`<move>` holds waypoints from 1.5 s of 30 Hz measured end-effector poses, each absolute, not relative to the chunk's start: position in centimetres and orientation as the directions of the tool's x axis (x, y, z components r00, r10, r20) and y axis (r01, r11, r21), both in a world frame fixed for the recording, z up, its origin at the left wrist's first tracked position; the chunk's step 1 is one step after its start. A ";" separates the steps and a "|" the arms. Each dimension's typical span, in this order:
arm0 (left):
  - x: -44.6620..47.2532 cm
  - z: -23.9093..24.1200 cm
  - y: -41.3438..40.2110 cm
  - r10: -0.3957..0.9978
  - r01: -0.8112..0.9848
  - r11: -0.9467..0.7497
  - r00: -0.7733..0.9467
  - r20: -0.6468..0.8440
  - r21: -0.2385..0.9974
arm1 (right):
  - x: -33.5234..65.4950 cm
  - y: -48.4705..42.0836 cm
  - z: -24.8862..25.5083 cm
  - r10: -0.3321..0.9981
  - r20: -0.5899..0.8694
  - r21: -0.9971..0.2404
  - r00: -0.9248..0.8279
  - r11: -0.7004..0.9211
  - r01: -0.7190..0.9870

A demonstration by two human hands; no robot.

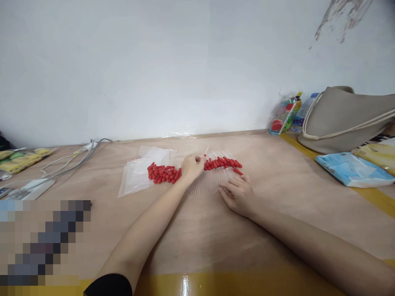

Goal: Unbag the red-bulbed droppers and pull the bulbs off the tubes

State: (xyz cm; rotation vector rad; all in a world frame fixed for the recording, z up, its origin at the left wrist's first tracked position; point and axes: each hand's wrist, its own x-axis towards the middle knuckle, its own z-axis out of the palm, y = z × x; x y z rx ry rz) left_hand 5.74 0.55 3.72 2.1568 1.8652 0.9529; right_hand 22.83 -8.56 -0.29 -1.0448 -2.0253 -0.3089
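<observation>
My left hand (193,167) is closed in a pinch on a thin clear tube with a red cap (205,156), its narrow end pointing up toward the wall. Left of that hand lies a loose pile of small red caps (163,174). Under and beside both hands is a row of thin clear tubes (202,183). Behind them, more red-capped tubes (224,163) lie side by side. My right hand (238,195) rests at the right end of the clear row, fingers curled together; what they hold is too small to make out. One red cap (237,171) lies just beyond its fingertips.
Clear plastic bags (135,174) lie flat left of the caps. Cables (70,158) and yellow packets (26,160) are at the far left. On the right stand bottles (284,115), a grey bag (345,119) and a blue packet (354,168). A wall (185,82) bounds the back.
</observation>
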 end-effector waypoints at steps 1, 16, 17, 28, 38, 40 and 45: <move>5.3 3.8 -0.2 0.917 0.837 -0.245 0.036 0.396 0.490 | 22.9 -8.6 -0.2 0.571 0.768 -0.161 -0.288 0.608 0.777; -1.4 1.7 -10.0 0.562 0.673 -0.732 0.509 0.652 0.106 | 22.1 -8.3 0.0 0.431 0.654 -0.014 -0.622 0.829 0.559; -1.2 1.7 -10.0 0.549 0.663 -0.742 0.515 0.659 0.100 | 22.0 -8.2 -0.2 0.429 0.661 -0.023 -0.616 0.832 0.555; 0.2 1.5 -10.0 0.559 0.618 -0.777 0.593 0.579 0.117 | 21.0 -8.5 -0.1 0.376 0.681 -0.083 -0.628 0.892 0.444; 0.4 1.3 -10.2 0.436 0.586 -0.810 0.624 0.648 -0.020 | 20.7 -8.6 -0.6 0.280 0.759 -0.048 -0.588 0.924 0.379; 0.3 1.4 -10.4 0.432 0.586 -0.809 0.642 0.633 -0.042 | 20.8 -8.6 -0.5 0.271 0.746 -0.037 -0.608 0.929 0.368; 0.3 1.5 -10.7 0.426 0.578 -0.814 0.667 0.612 -0.063 | 21.2 -9.0 -0.3 0.243 0.739 0.003 -0.628 0.931 0.364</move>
